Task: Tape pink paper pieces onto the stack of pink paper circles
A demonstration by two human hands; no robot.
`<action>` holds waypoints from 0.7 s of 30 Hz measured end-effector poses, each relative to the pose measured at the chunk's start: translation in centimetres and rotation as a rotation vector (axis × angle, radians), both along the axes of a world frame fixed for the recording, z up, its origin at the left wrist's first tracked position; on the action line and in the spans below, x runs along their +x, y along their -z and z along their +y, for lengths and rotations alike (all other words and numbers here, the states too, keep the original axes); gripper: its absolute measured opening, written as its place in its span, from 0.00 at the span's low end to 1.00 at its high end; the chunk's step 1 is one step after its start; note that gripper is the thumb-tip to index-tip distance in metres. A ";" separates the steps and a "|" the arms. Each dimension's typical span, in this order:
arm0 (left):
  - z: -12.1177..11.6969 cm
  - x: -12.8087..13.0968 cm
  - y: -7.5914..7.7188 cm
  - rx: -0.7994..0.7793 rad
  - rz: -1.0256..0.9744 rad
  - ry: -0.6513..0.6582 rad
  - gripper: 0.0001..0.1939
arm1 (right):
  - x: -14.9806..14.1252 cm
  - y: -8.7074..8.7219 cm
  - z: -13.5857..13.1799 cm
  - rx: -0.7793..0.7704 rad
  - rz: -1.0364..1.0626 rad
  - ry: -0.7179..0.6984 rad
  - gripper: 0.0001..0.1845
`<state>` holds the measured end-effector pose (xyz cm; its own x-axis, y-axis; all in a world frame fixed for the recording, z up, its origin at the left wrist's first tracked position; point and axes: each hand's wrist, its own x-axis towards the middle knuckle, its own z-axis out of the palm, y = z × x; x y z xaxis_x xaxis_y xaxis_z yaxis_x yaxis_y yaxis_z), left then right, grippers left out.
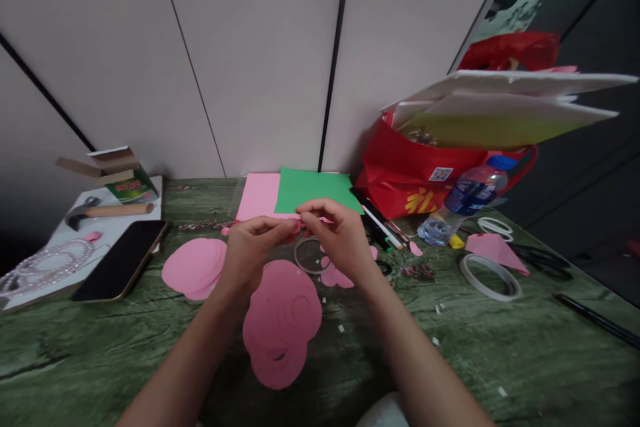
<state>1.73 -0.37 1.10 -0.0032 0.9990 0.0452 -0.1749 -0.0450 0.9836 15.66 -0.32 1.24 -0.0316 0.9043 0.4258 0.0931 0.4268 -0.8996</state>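
Observation:
My left hand (255, 240) is closed in a pinch, with a small bit of pink paper (297, 227) at its fingertips. Close against it, my right hand (340, 233) also pinches; what lies between its fingers is mostly hidden. Both hands are raised over the table. Below them lies a stack of pink paper cut-outs (283, 310) with rounded edges. Another pile of pink paper rounds (196, 267) is left of my left wrist. Between the hands and the table shows a clear ring of tape (299, 261), partly covered by my right hand, with small pink petals (336, 277) beside it.
Green paper (313, 192) and pink paper (257, 197) lie by the wall. At left are a phone (123, 260), hammer (113, 211) and bead string (50, 263). At right stand a red bag (395, 173) and bottle (465, 200), near a tape roll (490, 295) and scissors (543, 259).

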 end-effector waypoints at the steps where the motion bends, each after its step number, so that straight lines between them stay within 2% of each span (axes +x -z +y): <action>1: 0.1 -0.1 0.0 0.002 -0.038 -0.023 0.06 | -0.1 0.1 0.0 -0.025 0.018 0.009 0.03; 4: 0.3 -0.1 0.0 -0.018 -0.151 -0.059 0.07 | -0.8 0.5 -0.2 -0.180 0.061 -0.118 0.05; 7: 0.2 0.1 0.0 -0.085 -0.241 -0.005 0.08 | -1.7 0.9 -0.5 -0.341 0.120 -0.297 0.08; 9: 0.0 0.3 -0.1 -0.120 -0.269 0.029 0.09 | -2.2 1.0 -0.6 -0.404 0.190 -0.346 0.09; 13: -0.2 0.6 -0.1 -0.105 -0.283 0.013 0.07 | -2.5 0.9 -0.6 -0.470 0.329 -0.304 0.09; 16: -0.1 0.7 0.0 -0.068 -0.270 -0.012 0.07 | -2.3 0.7 -0.6 -0.485 0.339 -0.279 0.08; 21: -0.1 0.8 0.1 0.049 -0.143 -0.157 0.08 | -2.0 0.3 -0.6 -0.511 0.345 -0.230 0.08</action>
